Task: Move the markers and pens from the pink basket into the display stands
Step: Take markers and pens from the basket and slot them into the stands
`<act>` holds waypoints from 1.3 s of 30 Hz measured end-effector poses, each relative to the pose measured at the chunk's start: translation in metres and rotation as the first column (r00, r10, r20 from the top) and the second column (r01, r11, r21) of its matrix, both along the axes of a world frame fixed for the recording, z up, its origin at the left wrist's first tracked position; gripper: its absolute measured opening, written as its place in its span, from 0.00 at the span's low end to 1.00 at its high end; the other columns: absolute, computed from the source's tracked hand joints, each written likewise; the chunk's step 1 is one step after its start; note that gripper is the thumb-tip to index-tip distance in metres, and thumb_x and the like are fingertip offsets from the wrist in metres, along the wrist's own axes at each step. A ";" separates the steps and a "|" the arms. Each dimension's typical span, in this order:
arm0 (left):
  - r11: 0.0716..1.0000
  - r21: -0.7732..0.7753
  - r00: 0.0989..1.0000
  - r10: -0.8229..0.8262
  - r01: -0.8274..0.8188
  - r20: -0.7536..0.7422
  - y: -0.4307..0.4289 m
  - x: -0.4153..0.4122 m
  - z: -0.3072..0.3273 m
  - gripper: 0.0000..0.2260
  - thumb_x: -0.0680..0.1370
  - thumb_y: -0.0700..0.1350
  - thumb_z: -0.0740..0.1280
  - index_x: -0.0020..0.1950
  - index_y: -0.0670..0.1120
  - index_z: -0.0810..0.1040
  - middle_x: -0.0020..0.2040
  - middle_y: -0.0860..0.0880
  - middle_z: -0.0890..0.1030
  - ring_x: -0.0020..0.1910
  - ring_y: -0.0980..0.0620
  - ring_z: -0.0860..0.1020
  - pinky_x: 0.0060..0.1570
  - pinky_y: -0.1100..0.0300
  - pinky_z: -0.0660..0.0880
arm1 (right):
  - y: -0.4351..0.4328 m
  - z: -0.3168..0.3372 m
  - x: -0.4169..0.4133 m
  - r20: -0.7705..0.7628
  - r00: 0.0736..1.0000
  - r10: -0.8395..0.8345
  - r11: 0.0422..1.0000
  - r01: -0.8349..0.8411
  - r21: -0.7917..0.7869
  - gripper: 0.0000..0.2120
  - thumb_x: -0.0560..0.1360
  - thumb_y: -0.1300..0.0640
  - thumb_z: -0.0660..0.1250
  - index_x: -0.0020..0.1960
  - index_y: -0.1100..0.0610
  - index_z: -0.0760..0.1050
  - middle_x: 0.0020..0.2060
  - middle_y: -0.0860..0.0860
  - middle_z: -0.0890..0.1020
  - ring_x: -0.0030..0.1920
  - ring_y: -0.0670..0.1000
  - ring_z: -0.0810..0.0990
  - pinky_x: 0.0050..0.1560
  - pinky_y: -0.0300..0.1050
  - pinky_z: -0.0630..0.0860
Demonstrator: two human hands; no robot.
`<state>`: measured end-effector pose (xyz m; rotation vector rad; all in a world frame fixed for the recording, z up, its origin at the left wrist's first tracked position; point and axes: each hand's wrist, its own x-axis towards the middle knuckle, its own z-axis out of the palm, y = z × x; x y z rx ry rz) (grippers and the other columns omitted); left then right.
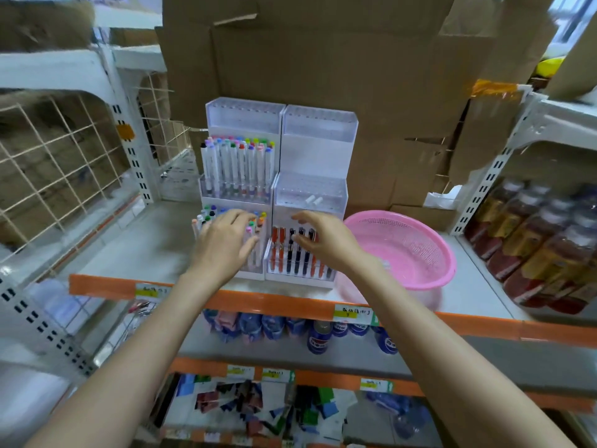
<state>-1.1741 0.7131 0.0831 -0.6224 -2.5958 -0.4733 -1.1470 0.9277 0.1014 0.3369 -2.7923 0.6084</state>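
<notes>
The left hand (223, 244) rests spread fingers on the markers (260, 221) and the right hand (326, 240) holds its fingers apart over the pens (298, 257), all upright in the display stands (318, 147) beside the seemingly empty pink basket (434, 274); they look light, stiff and slick, best pinched below the cap.

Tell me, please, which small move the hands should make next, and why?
Probably nudge the leaning markers upright with the left hand, which rests on their caps. The pink basket looks empty, so nothing seems left to fetch, and the front row of the left stand looks untidy.
</notes>
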 end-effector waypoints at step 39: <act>0.933 0.070 0.932 -0.356 0.352 0.067 -0.079 -0.091 -0.014 0.11 0.78 0.41 0.65 0.60 0.44 0.79 0.53 0.46 0.77 0.55 0.46 0.73 0.50 0.53 0.73 | -0.129 -0.010 -0.054 -0.030 0.994 -0.109 0.961 0.113 0.253 0.12 0.80 0.58 0.60 0.62 0.57 0.74 0.55 0.54 0.77 0.55 0.57 0.75 0.40 0.47 0.73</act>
